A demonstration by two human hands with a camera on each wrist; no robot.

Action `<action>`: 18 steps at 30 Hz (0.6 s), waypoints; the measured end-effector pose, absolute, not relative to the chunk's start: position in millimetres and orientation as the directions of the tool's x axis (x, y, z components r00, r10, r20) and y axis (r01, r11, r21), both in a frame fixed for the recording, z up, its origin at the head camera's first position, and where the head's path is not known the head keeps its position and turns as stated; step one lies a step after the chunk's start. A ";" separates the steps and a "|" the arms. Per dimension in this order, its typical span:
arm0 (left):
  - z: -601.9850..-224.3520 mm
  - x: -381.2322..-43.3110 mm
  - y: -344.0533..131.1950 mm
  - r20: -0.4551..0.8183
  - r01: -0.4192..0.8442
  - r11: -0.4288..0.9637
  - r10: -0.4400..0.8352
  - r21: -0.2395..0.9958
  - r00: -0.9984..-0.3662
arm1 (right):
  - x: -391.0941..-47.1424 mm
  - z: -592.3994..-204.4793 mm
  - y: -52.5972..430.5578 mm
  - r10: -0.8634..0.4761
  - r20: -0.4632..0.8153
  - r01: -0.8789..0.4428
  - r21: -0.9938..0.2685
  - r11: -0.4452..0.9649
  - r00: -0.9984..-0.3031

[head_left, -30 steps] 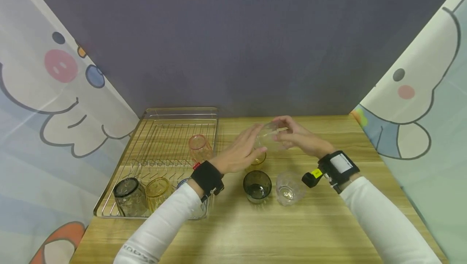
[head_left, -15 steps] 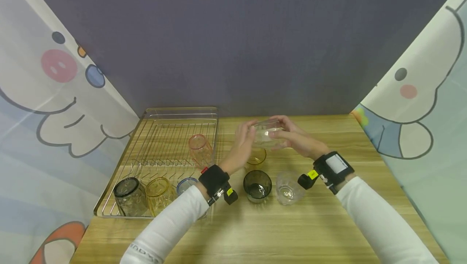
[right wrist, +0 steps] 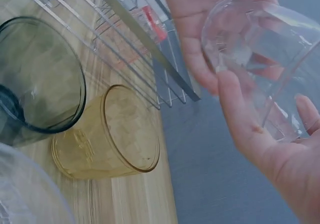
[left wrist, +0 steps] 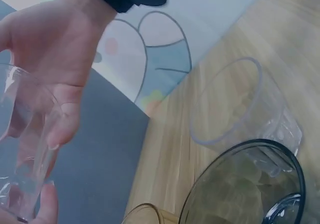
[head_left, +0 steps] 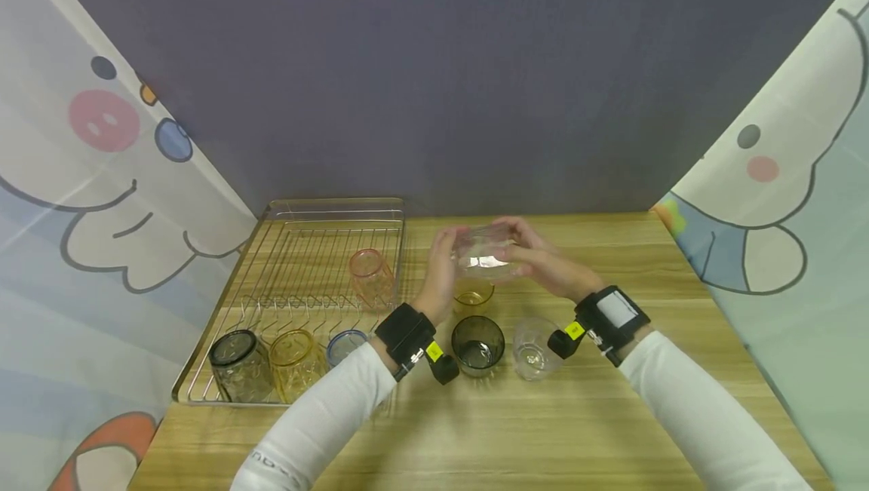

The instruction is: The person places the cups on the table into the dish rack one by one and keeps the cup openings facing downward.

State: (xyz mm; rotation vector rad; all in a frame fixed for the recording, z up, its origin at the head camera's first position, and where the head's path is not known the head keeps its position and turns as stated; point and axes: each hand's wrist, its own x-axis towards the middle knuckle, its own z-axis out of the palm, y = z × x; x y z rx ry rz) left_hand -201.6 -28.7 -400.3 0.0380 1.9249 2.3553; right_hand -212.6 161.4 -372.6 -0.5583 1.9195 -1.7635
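Observation:
Both hands hold a clear drinking glass (head_left: 483, 256) above the far part of the table, tipped onto its side. My right hand (head_left: 551, 268) grips one end, its thumb along the wall in the right wrist view. At the other end, my left hand (head_left: 437, 280) has its fingers bent round the glass; some fingertips are hidden behind it. Beneath stands an amber glass (right wrist: 112, 139), partly covered by the hands in the head view. Nearer stand a dark grey glass (head_left: 478, 348) and a second clear glass (head_left: 532, 351), mouths upward.
A wire rack (head_left: 326, 246) lies on the left of the wooden table (head_left: 516, 438). It bears a pink glass (head_left: 371, 280), a grey glass (head_left: 239, 370), a yellow glass (head_left: 296, 363) and a blue-rimmed glass (head_left: 346, 342) partly behind the left arm. A dark panel (head_left: 441, 84) closes the back.
My left hand has turned and bent its fingers round the end of the clear glass. The glass has shifted slightly left and tipped further onto its side, the right hand moving with it.

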 end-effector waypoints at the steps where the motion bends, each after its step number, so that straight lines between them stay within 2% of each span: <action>1: -399.4 -201.3 -28.7 -0.058 -0.076 -0.219 0.086 0.973 -0.995 | -212.6 -372.6 160.3 -0.594 -0.065 0.014 -0.996 0.090 -0.802; 8: -400.5 -204.6 -31.3 -0.108 -0.120 -0.242 0.059 0.963 -0.992 | -209.7 -372.7 150.7 -0.594 -0.077 0.010 -0.993 0.115 -0.801; 18: -397.2 -210.3 -40.3 -0.052 -0.054 -0.216 0.015 0.975 -0.999 | -211.9 -371.9 148.1 -0.534 -0.092 0.035 -0.993 0.116 -0.840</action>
